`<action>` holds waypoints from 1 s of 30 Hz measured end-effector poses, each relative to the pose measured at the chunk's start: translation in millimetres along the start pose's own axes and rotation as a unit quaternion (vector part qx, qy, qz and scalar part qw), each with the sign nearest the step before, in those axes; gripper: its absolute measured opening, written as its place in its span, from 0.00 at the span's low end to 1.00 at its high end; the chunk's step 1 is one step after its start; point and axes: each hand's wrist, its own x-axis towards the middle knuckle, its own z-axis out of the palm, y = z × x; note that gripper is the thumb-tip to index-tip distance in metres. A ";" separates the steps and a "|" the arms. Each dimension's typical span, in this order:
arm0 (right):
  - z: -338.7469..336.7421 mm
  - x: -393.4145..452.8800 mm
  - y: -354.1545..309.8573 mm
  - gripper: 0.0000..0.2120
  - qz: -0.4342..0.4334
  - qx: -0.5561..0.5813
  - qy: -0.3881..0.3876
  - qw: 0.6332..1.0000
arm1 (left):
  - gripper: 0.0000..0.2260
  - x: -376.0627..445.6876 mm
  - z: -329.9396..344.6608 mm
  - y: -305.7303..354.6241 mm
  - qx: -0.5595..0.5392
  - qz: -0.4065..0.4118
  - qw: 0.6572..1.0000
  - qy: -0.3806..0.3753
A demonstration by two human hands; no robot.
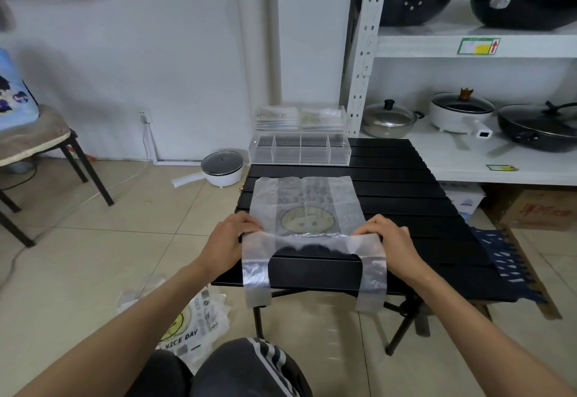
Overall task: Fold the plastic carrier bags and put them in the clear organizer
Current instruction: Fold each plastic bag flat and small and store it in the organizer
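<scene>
1. On the black slatted folding table [406, 196], near edge: one translucent carrier bag [307, 206] lies flat, smiley print facing down through the plastic, its two handles [255, 278] hanging over the table's front edge.
2. Left hand [232, 237] and right hand [390, 237] each sit at a side edge of the bag where the handles start. Fingers look curled onto the plastic, pinching the edges; thumbs hidden, so exact hold unclear.
3. Step in hand, my read: first fold, bag flattened and squared, nothing folded yet.
4. Next move likely needs both sides moved together so the slippery film doesn't skew; the handles should be tucked in first.
5. Clear organizer [299, 148] stands at the table's far edge, lid up, compartments look unfilled.
6. More bags [190, 331] lie on the floor, left of the knees.
</scene>
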 end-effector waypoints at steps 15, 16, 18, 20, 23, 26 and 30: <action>10.4 21.9 -12.8 0.16 0.108 -0.112 0.087 0.984 | 0.13 2.2 6.7 20.9 0.048 -0.142 0.984 0.098; 12.7 21.4 -12.1 0.17 0.104 -0.110 0.103 0.983 | 0.15 1.6 5.5 23.0 0.065 -0.125 0.984 0.108; 16.1 21.1 -11.2 0.18 0.092 -0.109 0.134 0.981 | 0.15 2.8 3.2 25.1 0.121 -0.065 0.984 0.112; 19.1 22.6 -8.0 0.17 0.022 -0.174 0.161 0.971 | 0.11 5.5 2.5 23.1 0.145 0.017 0.986 0.077; 23.1 25.2 -4.5 0.08 -0.095 -0.218 0.138 0.961 | 0.04 7.0 5.6 17.9 0.132 0.069 0.989 0.010; 25.0 30.2 -0.3 0.04 -0.099 -0.184 0.087 0.974 | 0.04 13.1 10.3 12.5 0.101 0.037 0.994 0.002; 20.1 47.3 -5.9 0.16 -0.043 -0.152 0.028 0.987 | 0.14 35.3 14.7 14.5 0.093 -0.071 0.992 -0.048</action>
